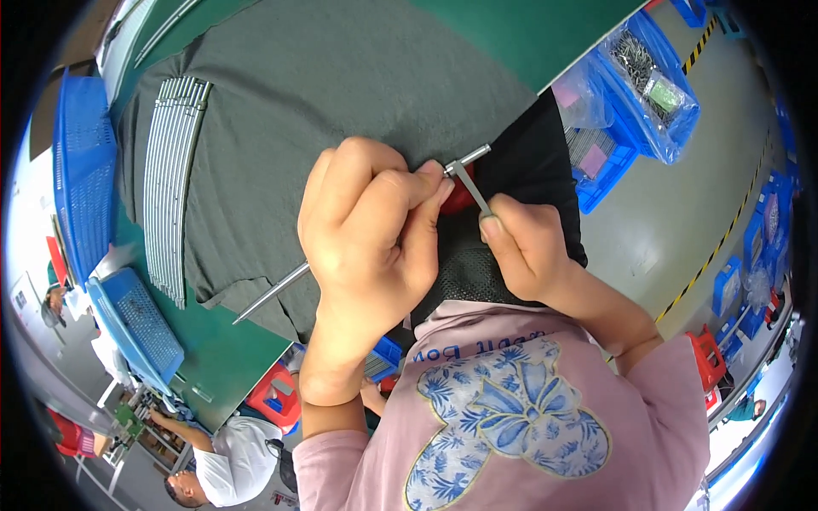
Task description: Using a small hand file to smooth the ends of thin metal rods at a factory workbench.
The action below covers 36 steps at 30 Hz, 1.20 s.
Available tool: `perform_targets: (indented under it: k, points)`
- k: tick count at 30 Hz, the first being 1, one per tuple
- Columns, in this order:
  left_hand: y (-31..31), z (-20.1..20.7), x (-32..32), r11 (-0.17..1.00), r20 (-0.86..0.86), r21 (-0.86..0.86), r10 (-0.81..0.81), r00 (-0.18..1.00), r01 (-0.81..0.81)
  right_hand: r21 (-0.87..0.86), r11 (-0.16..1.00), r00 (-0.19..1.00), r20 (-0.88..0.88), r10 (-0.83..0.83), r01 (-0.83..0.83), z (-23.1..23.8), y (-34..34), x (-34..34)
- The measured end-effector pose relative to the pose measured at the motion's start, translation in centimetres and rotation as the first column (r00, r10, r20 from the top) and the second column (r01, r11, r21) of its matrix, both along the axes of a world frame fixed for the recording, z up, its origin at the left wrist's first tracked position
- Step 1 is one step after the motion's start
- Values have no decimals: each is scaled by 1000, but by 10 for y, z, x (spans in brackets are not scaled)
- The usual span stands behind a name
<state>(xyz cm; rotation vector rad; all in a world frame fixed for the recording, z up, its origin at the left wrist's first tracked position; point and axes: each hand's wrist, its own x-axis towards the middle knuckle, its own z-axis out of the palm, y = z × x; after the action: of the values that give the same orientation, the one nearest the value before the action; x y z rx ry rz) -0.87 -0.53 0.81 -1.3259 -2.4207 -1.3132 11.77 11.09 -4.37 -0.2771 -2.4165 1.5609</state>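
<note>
My left hand [366,217] is closed around a slim, shiny metal rod [273,294] that slants from lower left to upper right, its thumb and fingertips pinching near the rod's upper end. Between the thumb and fingers of my right hand [530,247] is a thin flat metal tool [474,192]. The tool's far end touches the rod just beyond my left fingertips; its exact kind does not show. To the left, a row of similar metal rods [170,192] lies side by side on a dark grey cloth [281,111].
The cloth covers part of a green table [528,38]. Blue bins with small metal parts [652,77] stand on the right. Blue baskets [85,162] line the left edge. A seated person in white [234,464] is at lower left. Red stools [277,396] stand nearby.
</note>
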Motion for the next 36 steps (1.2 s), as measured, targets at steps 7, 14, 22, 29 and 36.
perform_targets:
  k: [7,14,22,29,36]
  points:
    - [0,0,-1,1000,-15,-9,6,1000,-6,11,998,993,-101,-67,69,-1,-4,-16]
    - [1,-1,0,1000,-17,10,-5,1000,5,-57,996,992,-106,-71,66,9,-1,-28]
    - [2,-1,-1,1000,-43,6,9,999,-9,-43,997,994,-85,-69,66,12,0,-26]
    - [1,-2,-1,1000,-4,-24,15,1000,-15,-29,997,996,-54,-76,75,-8,-6,-2]
    - [0,0,0,1000,14,-11,4,1000,-4,-4,997,997,-29,-72,72,-12,-12,-2]
